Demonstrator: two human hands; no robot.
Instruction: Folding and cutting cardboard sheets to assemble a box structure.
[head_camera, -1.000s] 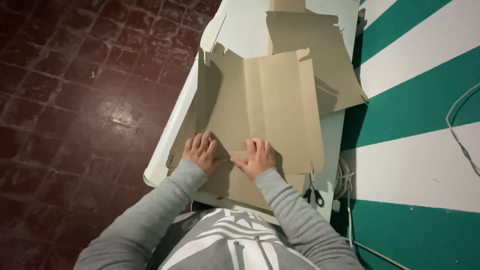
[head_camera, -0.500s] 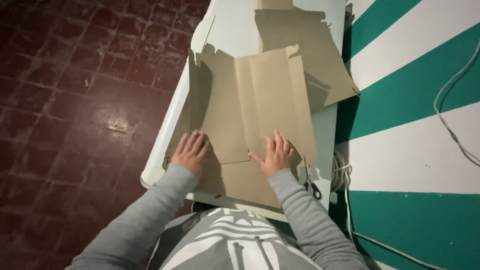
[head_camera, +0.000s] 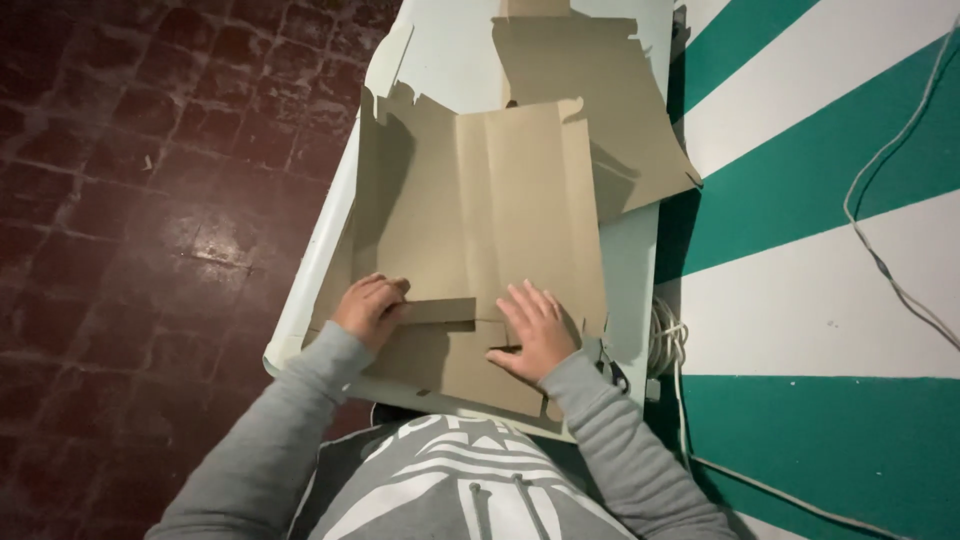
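- The cardboard sheet (head_camera: 500, 210) is a flattened brown box panel with several lengthwise creases and ragged, torn upper corners; it lies on the white table (head_camera: 440, 60), its near end at the table's edge by the person's body.
- A narrow cardboard strip (head_camera: 440, 311) runs crosswise over the sheet's near end, between the two hands.
- The left hand (head_camera: 368, 308) is curled, fingers bent onto the left end of that strip — pinching or merely pressing, it cannot be told.
- The right hand (head_camera: 538, 330) lies flat on the sheet, fingers spread and pointing away from the body, palm pressing down.
- Half a second ago both hands lay flat and splayed on the sheet; now the left has curled up by the strip, which was not visible as a separate piece earlier, and the right has shifted slightly.
- A second cardboard piece (head_camera: 600, 90) lies farther up the table, partly under the sheet, one corner jutting over the table's right edge.
- Scissors (head_camera: 612, 372) are partly hidden by the right sleeve, just beside a coil of white cord (head_camera: 664, 340) at the table's right edge.
- A white cable (head_camera: 880, 200) trails across the green-and-white striped surface (head_camera: 820, 420) on the right; dark red floor tiles (head_camera: 150, 200) lie on the left.
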